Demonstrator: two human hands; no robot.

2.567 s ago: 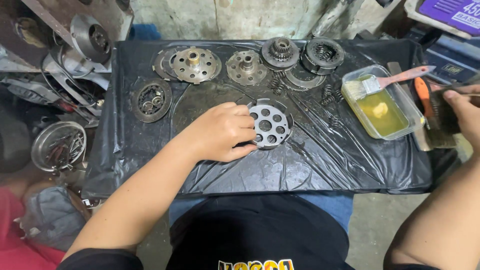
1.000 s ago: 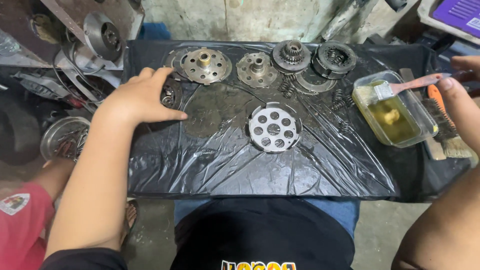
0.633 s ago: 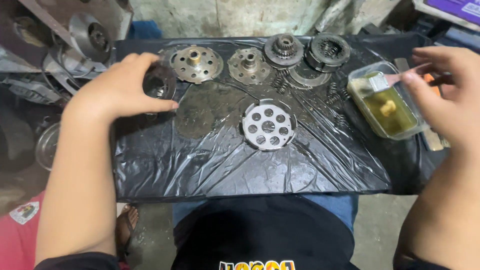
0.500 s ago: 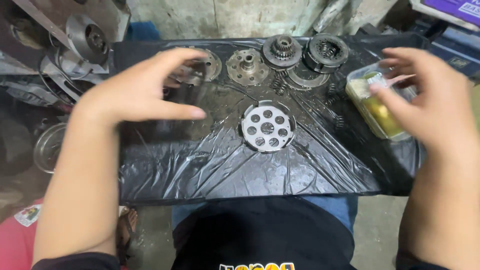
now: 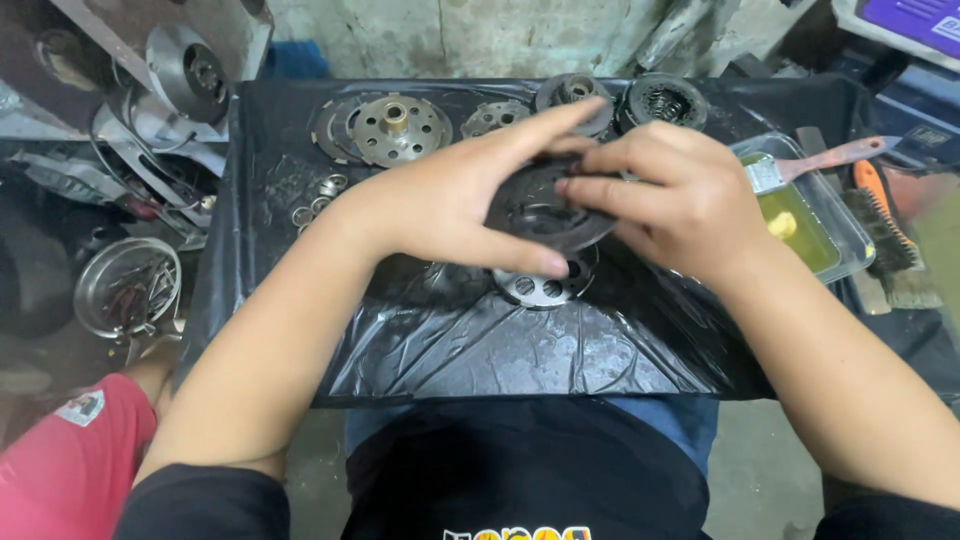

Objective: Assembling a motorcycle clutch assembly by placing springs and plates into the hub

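My left hand (image 5: 450, 200) and my right hand (image 5: 665, 195) meet over the middle of the black plastic sheet (image 5: 450, 340), both gripping a dark round metal disc (image 5: 545, 210) held a little above it. The left fingers reach across the disc's top; the right fingertips pinch its right edge. Just below the disc, a silvery round plate with holes (image 5: 540, 287) lies on the sheet, half hidden by my hands.
Several round metal parts (image 5: 395, 125) line the far edge. Small rings (image 5: 320, 195) lie at the left. A clear tub of yellow liquid (image 5: 805, 225) with a paintbrush (image 5: 820, 160) and a wire brush (image 5: 885, 235) sits at right. A bowl (image 5: 125, 285) and parts stand left of the table.
My left hand picked the dark disc up from the left of the sheet and brought it to the middle. My right hand came in from the tub and took hold of it too.
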